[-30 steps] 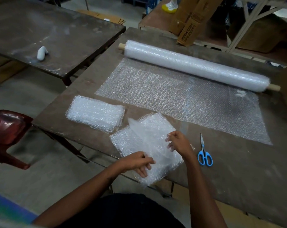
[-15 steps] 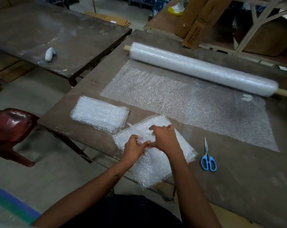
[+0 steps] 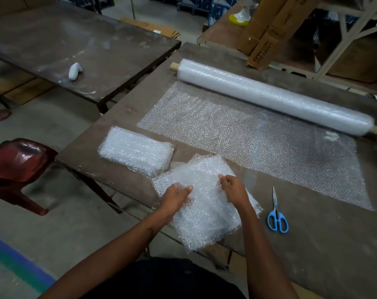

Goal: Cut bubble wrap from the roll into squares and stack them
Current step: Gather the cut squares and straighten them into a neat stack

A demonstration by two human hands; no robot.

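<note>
Hands part again over the near pile of squares

Half a second ago both hands met mid-pile; now the left hand (image 3: 179, 194) and right hand (image 3: 234, 187) each pinch the top bubble wrap sheet (image 3: 207, 203) at lower centre, likely squaring it. Scissors (image 3: 277, 219) lie right; a second stack (image 3: 137, 151) and the roll (image 3: 269, 97) behind.

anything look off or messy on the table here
Mostly tidy. The near pile of cut squares under both hands (left hand, right hand) sits askew and hangs over the table edge; the other stack lies flat. A small white blotch marks the unrolled sheet.
</note>
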